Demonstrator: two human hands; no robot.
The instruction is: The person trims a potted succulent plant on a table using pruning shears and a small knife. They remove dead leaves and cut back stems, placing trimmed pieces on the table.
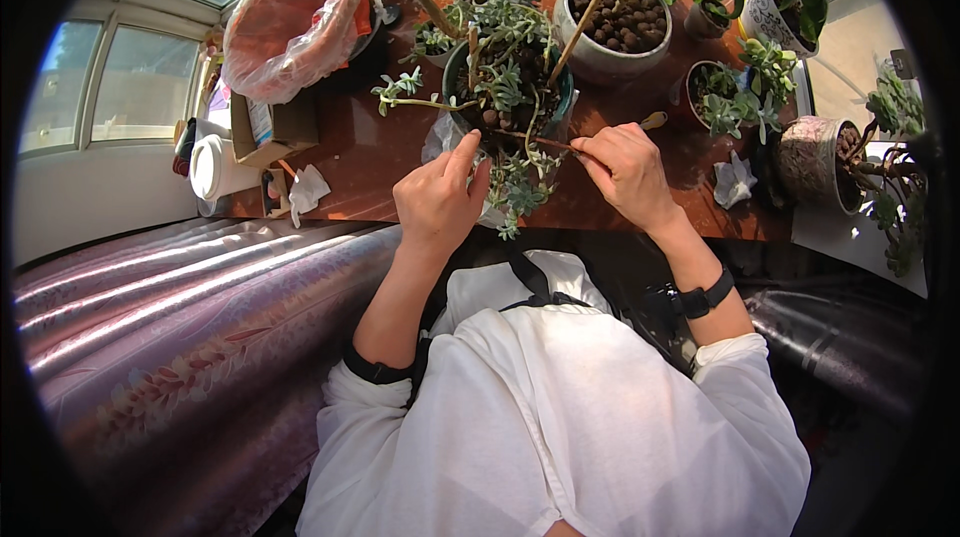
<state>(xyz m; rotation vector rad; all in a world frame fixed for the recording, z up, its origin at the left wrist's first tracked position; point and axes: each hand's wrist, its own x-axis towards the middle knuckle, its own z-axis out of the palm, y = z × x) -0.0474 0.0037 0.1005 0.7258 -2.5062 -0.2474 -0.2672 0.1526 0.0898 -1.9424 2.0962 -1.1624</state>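
A green pot [562, 113] with trailing succulents [506, 86], clay pebbles and wooden stakes stands before me near the table's front edge. My right hand [622, 169], at the pot's right front, pinches one end of a thin reddish-brown strand [536, 139]. This strand crosses the front of the pot toward my left hand [442, 195]. The index finger of my left hand points up at the pot's left front rim, by the strand's other end; whether it grips the strand is unclear. Leafy stems hang over the rim between both hands.
Around the pot on the reddish table [360, 162] are a plastic-lined bin [292, 26], a cardboard box [277, 131], a white lidded container [221, 165], a glazed pot of clay pebbles [615, 56], smaller succulent pots, crumpled tissue [733, 180] and a tipped pot [814, 165].
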